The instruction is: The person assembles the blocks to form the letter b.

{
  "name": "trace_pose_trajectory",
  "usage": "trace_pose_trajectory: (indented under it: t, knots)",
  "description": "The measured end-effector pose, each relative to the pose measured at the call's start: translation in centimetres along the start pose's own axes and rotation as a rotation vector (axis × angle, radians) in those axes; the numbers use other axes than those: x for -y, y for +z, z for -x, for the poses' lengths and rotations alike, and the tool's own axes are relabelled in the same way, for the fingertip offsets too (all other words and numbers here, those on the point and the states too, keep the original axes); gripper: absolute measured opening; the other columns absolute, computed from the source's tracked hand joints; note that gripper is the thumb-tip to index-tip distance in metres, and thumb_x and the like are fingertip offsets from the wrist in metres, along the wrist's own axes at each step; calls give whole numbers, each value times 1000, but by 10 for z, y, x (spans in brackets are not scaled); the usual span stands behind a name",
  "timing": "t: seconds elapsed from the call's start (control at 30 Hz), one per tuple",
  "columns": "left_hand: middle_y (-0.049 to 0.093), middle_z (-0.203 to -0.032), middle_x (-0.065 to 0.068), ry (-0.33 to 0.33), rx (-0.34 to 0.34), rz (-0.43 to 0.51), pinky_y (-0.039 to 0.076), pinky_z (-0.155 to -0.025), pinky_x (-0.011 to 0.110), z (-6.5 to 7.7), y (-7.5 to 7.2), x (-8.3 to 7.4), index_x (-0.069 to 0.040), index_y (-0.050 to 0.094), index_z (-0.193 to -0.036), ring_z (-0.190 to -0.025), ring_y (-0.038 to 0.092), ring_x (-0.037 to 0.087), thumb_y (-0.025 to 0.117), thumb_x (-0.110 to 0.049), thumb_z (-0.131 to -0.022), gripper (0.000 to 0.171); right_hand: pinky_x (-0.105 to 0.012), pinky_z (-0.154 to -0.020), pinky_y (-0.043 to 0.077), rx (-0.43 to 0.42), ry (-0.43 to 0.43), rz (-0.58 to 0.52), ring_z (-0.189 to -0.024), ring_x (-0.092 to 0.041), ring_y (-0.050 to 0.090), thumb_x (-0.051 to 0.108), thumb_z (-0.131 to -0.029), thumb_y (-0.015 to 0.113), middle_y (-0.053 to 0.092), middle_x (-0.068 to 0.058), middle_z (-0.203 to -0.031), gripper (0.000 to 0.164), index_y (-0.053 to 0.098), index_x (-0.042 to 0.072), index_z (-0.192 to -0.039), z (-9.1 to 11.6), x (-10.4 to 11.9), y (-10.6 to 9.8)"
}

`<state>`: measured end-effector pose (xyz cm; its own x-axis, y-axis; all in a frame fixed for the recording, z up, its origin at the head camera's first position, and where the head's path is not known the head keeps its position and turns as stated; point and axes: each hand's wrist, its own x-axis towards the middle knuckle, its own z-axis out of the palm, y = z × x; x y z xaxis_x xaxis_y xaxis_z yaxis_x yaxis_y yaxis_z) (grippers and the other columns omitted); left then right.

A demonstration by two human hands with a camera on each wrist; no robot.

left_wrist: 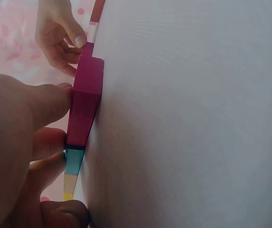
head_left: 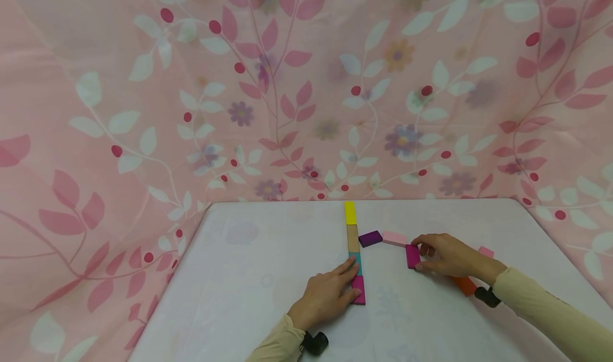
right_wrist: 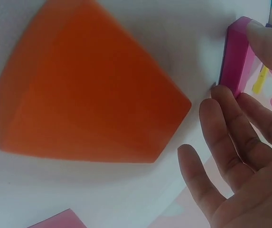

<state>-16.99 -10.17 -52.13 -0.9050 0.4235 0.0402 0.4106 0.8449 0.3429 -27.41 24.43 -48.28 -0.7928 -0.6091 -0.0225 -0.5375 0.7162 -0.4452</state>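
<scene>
A straight column of blocks runs down the table: yellow (head_left: 350,213), natural wood (head_left: 353,239), teal (head_left: 358,265) and magenta (head_left: 360,284). My left hand (head_left: 322,296) rests along its lower part, extended fingertips touching the teal and magenta blocks. From the wood block a curve goes right through a dark purple block (head_left: 370,239) and a light pink block (head_left: 395,238). At the curve's end my right hand (head_left: 445,256) pinches a second magenta block (head_left: 413,257) between thumb and fingers; the right wrist view shows its other fingers spread off the block.
An orange block (head_left: 464,286) lies under the right wrist, partly covered, with a pink block (head_left: 486,252) behind the forearm. The white-covered table (head_left: 249,277) ends at a pink floral cloth (head_left: 297,96) at the back.
</scene>
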Motion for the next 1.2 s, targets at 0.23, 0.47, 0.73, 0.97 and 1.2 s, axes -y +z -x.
trace_pose_trajectory:
  t: [0.23,0.47,0.73,0.97,1.2]
  knots:
    - [39,-170,-12,-4,7,-2,57,-88,44,0,-2,-1,-26,52,-159,-139,62,18,60,-48,-106,58,-37,-84,61,-17,-23,-3,-96,-16,66,45,-87,87,71,3,-106,69,63,9,-139,10,-3,-8]
    - [39,-170,-12,0,6,-8,57,-87,42,0,-2,-2,-26,52,-159,-138,62,18,60,-49,-106,58,-38,-89,58,35,-40,8,-104,-18,63,45,-82,91,69,5,-117,67,67,13,-135,35,-23,-22]
    - [39,-170,-11,10,6,-11,57,-85,40,-1,-1,0,-25,52,-159,-138,62,19,59,-48,-107,57,-36,-93,56,83,-70,-49,-109,-16,64,36,-78,93,72,7,-125,58,72,19,-129,61,-42,-27]
    - [39,-170,-12,13,0,-10,58,-85,41,-1,1,1,-26,52,-159,-137,63,20,59,-48,-107,58,-33,-91,57,92,-84,-16,-108,-14,64,35,-75,95,71,10,-120,56,74,22,-125,71,-43,-29]
    - [40,-170,-11,18,-1,-1,58,-86,42,-2,1,2,-25,52,-159,-137,64,21,59,-48,-107,58,-30,-85,56,43,-77,28,-102,-11,61,43,-76,95,67,14,-113,51,77,23,-119,74,-41,-27]
